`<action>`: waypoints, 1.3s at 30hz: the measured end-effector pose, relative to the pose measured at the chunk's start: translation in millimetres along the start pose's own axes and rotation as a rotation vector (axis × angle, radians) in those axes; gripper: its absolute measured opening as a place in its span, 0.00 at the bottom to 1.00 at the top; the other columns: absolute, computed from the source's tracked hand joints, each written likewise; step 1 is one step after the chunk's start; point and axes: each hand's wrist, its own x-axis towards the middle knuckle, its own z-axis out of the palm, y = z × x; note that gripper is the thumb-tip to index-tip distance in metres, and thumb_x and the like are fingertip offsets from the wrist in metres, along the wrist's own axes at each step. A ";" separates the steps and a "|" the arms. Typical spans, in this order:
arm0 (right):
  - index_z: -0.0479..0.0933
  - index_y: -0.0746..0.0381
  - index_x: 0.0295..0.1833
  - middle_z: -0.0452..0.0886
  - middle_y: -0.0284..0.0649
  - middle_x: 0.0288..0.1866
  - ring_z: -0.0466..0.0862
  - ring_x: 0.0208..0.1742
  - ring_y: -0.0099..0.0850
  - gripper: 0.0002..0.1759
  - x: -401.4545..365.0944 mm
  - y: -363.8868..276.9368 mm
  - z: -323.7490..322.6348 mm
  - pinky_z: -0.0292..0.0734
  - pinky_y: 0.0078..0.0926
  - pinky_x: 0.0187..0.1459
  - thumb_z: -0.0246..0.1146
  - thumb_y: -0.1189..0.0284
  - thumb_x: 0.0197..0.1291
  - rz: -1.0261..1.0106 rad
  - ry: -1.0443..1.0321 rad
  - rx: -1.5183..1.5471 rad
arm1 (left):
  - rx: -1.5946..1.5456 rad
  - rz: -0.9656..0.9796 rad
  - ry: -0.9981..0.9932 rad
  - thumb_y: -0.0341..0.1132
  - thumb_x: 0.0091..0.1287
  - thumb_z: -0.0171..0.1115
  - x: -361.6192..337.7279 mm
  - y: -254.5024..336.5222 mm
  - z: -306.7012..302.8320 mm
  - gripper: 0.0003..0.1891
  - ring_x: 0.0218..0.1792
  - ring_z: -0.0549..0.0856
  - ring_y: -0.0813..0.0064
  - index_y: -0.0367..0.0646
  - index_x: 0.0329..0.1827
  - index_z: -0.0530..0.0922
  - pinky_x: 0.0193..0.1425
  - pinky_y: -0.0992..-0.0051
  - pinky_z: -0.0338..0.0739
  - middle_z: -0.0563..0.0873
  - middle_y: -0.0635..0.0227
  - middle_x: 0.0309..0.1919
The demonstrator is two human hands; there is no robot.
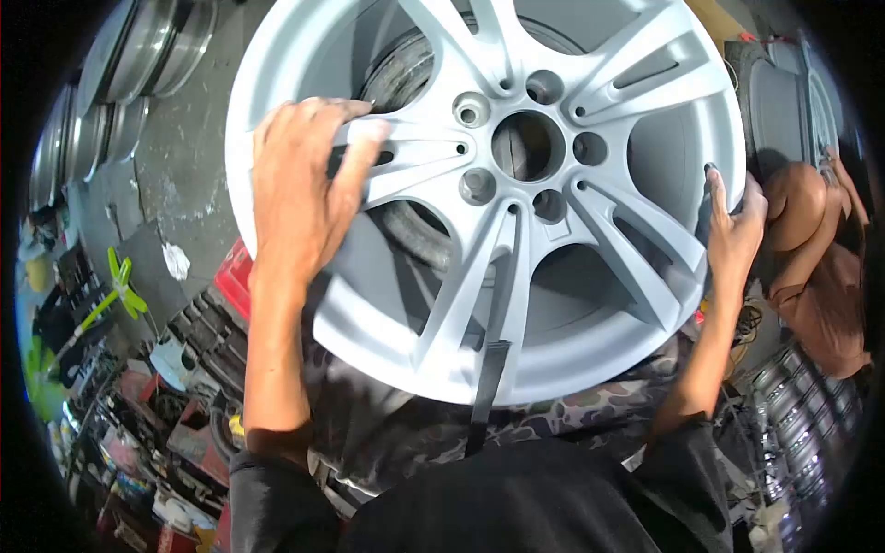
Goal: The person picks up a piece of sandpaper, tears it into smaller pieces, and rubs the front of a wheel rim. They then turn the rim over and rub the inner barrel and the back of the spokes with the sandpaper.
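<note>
A large silver alloy wheel rim [553,359] with paired spokes fills the middle of the view, its face toward me. My left hand [309,180] lies at the rim's left side, fingers spread over the end of a spoke, thumb apart. At the right edge my right hand [735,221] holds the rim, thumb on the inner lip and the other fingers partly hidden behind it. A dark strap [489,387] hangs over the rim's lower edge near the bottom spoke. Behind the spokes part of a tire [415,230] shows.
Several metal rims [147,51] stand at the upper left. Tools and red boxes [194,433] crowd the lower left, near a green-bladed fan [120,286]. Another person [816,249] sits at the right, beside a tire [774,106]. A tray of metal parts [797,415] lies lower right.
</note>
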 end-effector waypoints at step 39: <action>0.82 0.62 0.48 0.80 0.53 0.52 0.86 0.48 0.51 0.17 -291.3 308.0 57.4 0.82 0.51 0.49 0.72 0.68 0.53 0.018 -0.087 -0.089 | 0.048 0.165 -0.147 0.44 0.78 0.61 -84.7 167.7 -54.0 0.20 0.33 0.79 0.78 0.31 0.43 0.85 0.39 0.74 0.74 0.84 0.66 0.30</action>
